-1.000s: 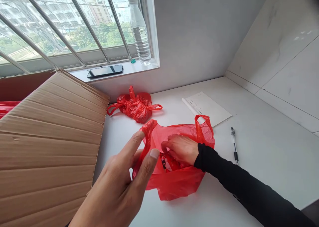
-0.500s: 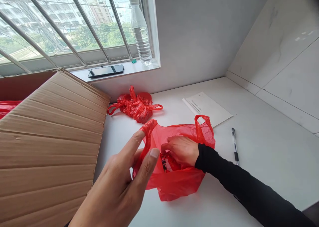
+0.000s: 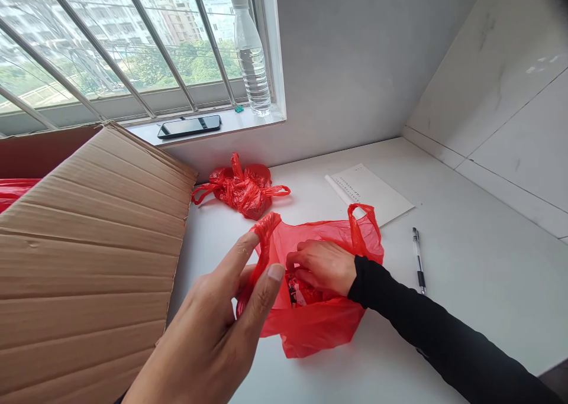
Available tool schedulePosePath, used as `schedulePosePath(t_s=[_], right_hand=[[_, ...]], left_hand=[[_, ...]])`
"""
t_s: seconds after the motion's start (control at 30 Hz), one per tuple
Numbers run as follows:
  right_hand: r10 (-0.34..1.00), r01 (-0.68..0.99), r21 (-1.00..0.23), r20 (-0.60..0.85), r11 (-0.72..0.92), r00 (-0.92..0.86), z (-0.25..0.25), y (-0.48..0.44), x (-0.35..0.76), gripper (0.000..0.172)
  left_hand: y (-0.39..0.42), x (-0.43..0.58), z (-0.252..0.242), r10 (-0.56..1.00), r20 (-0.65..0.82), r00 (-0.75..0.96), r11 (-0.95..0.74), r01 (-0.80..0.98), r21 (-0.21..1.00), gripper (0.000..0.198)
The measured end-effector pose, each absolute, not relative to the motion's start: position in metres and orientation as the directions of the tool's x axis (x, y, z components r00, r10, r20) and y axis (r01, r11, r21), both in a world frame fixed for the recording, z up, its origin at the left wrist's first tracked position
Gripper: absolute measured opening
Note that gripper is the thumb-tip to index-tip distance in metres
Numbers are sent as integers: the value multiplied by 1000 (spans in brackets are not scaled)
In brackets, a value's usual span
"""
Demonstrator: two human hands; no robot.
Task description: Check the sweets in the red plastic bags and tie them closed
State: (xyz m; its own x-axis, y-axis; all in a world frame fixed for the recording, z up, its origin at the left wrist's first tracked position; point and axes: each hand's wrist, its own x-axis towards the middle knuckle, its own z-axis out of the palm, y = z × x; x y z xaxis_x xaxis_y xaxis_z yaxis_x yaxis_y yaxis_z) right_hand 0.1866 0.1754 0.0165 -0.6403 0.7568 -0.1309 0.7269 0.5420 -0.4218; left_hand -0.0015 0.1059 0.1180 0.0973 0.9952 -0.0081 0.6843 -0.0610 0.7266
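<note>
A red plastic bag stands open on the white table in front of me. My left hand is closed around its left handle, which loops over the index finger. Inside the bag's mouth is my right hand, back upward, with the fingers curled down over the contents. Beneath those fingers lies a packet with pink, red and dark patches. My right fingertips are hidden, so what they grip cannot be made out. The bag's right handle stands up by itself.
A tied red bag lies behind, near the wall. On the left stands a cardboard box. A notebook and a pen lie to the right. The windowsill bears a phone and a water bottle.
My right hand's fingers have shifted very slightly inside the bag. My left hand keeps its hold on the handle, and the other things stay where they were.
</note>
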Motion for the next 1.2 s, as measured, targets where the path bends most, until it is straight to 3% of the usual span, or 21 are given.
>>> schedulePosePath(t_s=[0.23, 0.47, 0.7, 0.8, 0.87, 0.97, 1.1, 1.2], right_hand=[[807, 773, -405, -126, 489, -577, 33, 176, 200, 35], [824, 776, -439, -127, 453, -553, 49, 165, 209, 31], [890, 730, -568, 9, 381, -457, 80, 162, 237, 27], [939, 805, -487, 122, 340, -322, 89, 162, 258, 30], [948, 872, -380, 205, 307, -245, 89, 164, 268, 44], [962, 916, -307, 168, 258, -215, 85, 167, 274, 64], [978, 894, -402, 29, 200, -206, 88, 169, 274, 30], [976, 861, -462, 51, 212, -213, 92, 168, 276, 27]], left_hand=[[107, -3, 117, 995, -24, 97, -42, 625, 779, 61], [109, -6, 114, 991, -21, 136, -75, 663, 745, 61], [111, -8, 112, 985, -50, 163, -71, 661, 747, 57], [113, -9, 113, 988, -37, 148, -70, 657, 751, 54], [114, -8, 114, 993, -34, 112, -48, 651, 758, 52], [115, -8, 118, 997, -27, 76, -28, 638, 770, 39], [117, -7, 125, 998, 56, 23, -58, 617, 785, 33], [116, -7, 128, 986, 165, -30, -113, 608, 786, 26]])
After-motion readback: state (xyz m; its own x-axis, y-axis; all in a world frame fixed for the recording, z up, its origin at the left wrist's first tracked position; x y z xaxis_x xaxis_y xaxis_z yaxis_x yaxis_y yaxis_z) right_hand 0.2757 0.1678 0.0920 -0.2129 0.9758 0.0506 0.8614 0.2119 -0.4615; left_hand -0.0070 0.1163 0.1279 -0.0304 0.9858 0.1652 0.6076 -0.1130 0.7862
